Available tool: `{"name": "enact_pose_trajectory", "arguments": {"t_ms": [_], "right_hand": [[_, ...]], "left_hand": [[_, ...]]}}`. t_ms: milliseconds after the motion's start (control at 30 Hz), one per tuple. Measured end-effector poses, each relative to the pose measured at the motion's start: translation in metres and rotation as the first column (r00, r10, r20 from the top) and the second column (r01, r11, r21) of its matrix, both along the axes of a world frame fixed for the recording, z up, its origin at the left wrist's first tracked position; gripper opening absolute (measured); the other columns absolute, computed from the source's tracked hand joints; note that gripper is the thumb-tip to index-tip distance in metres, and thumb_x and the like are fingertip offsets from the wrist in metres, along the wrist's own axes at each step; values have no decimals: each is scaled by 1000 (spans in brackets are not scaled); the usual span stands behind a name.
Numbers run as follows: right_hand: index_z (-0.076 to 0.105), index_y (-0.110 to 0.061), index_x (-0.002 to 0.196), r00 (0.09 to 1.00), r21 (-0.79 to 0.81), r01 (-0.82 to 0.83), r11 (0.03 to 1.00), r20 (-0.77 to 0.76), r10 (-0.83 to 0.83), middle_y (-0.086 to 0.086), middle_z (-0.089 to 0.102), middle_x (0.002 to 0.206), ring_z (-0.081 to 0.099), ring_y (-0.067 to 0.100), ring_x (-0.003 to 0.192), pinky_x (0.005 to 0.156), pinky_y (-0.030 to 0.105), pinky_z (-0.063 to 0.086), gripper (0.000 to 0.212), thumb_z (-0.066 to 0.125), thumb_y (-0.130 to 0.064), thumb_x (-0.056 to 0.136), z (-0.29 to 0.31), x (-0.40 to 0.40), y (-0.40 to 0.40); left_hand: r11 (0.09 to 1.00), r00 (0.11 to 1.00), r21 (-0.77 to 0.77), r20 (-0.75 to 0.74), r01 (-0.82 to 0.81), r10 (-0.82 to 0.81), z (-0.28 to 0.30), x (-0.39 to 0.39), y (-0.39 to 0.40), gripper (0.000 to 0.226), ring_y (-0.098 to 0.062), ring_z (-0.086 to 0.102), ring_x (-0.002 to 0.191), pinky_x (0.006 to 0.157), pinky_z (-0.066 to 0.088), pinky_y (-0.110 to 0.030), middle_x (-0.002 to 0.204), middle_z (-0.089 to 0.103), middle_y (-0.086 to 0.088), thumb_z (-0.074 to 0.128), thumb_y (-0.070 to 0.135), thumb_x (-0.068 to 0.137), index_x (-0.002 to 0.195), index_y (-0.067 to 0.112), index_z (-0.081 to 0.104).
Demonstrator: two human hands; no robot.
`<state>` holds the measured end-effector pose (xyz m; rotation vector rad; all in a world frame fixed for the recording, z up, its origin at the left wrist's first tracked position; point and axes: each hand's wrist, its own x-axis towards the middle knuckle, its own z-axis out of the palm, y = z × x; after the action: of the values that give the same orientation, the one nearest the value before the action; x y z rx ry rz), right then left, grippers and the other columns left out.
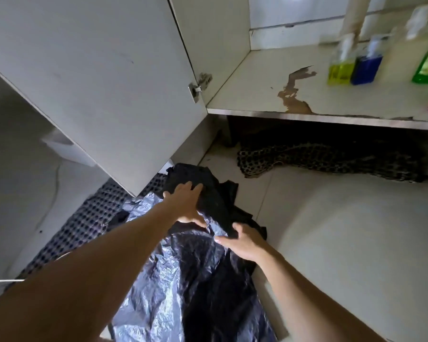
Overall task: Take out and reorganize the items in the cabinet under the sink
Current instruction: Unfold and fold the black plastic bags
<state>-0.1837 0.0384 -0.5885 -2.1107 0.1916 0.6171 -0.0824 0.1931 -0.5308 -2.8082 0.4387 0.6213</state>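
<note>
Person sorts black plastic bags on floor in front of open under-sink cabinet; left hand spread flat on a folded bag, right hand pinching its edge. Bags crinkled, glossy. Roughly midway, by the look: bottles remain on the shelf, approx. 3-4

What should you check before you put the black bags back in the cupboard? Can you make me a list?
1. Cabinet door open: ok.
2. Free room on cabinet shelf left of the bottles: ok.
3. Left hand on the black bags: ok.
4. Right hand grip on the bags: cannot tell.
5. Shelf surface sound: not ok, peeled patch.
6. Bags folded neatly: not ok, crumpled.
</note>
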Motion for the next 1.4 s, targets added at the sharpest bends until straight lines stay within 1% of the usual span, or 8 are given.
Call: {"name": "enact_pose_trajectory", "arguments": {"t_ms": [200, 333, 500, 700, 833, 1033, 1167, 1400], "right_hand": [[62, -5, 93, 905, 301, 342, 891, 152, -398, 11, 63, 78, 54, 22, 69, 53, 27, 39, 17, 54, 0, 79, 69, 12, 21], [62, -16, 63, 817, 594, 355, 722, 178, -548, 2, 54, 61, 46, 20, 64, 56, 27, 32, 27, 45, 4, 65, 141, 2, -6], [64, -9, 91, 831, 749, 229, 622, 182, -526, 17, 57, 85, 52, 29, 79, 72, 38, 41, 38, 35, 12, 75, 221, -48, -67], [68, -11, 78, 491, 559, 542, 628, 397, -776, 13, 59, 75, 51, 26, 74, 67, 34, 37, 36, 43, -6, 53, 233, -126, -167], [58, -5, 69, 354, 303, 795, 525, 470, -809, 11, 52, 64, 49, 27, 69, 56, 29, 33, 19, 42, 5, 71, 219, -162, -205], [50, -4, 117, 496, -62, 835, 547, 518, -697, 19, 60, 111, 57, 37, 106, 85, 34, 44, 46, 54, -7, 72, 218, -169, -222], [36, -9, 138, 455, -11, 742, 671, 742, -492, 5, 44, 132, 46, 20, 120, 91, 22, 33, 64, 62, -2, 79, 254, -179, -220], [18, -55, 135, 885, -341, 237, 910, 463, -57, -3, 63, 110, 64, 12, 82, 63, 11, 48, 84, 53, -1, 81, 231, -164, -197]], "left_hand": [[937, 994, -333, -37, -107, 101, 29, 2, 8, 127, -35, 35, 134, 107, 36, -53, 147, 33, -11, 83, 58, 48, 150, 23, 15], [734, 973, -644, -206, -217, 107, 73, -12, 8, 108, -19, 45, 129, 111, 33, -37, 140, 49, 5, 87, 48, 51, 143, 23, 35], [655, 966, -733, -259, -182, -21, 125, -45, -25, 110, -15, 41, 129, 113, 28, -42, 143, 40, 15, 88, 51, 53, 144, 31, 31], [691, 967, -723, -187, -16, -173, 183, -85, -96, 47, -18, 59, 80, 74, 45, -27, 101, 69, -16, 84, 27, 69, 107, 7, 68], [734, 965, -658, -44, 166, -258, 213, -104, -141, 29, -19, 62, 78, 74, 47, -28, 87, 70, -4, 85, 28, 65, 86, 14, 70], [732, 914, -573, 76, 367, -399, 236, -124, -181, 55, -19, 55, 104, 96, 40, -32, 118, 65, -6, 79, 14, 72, 123, 17, 59], [727, 845, -463, 102, 507, -525, 233, -143, -200, 50, -26, 57, 106, 96, 46, -40, 113, 65, -5, 76, 14, 74, 120, 21, 60], [625, 720, -397, 156, 672, -676, 219, -168, -193, 54, -20, 60, 96, 84, 44, -27, 113, 67, -6, 66, 8, 82, 132, 25, 54]]}}
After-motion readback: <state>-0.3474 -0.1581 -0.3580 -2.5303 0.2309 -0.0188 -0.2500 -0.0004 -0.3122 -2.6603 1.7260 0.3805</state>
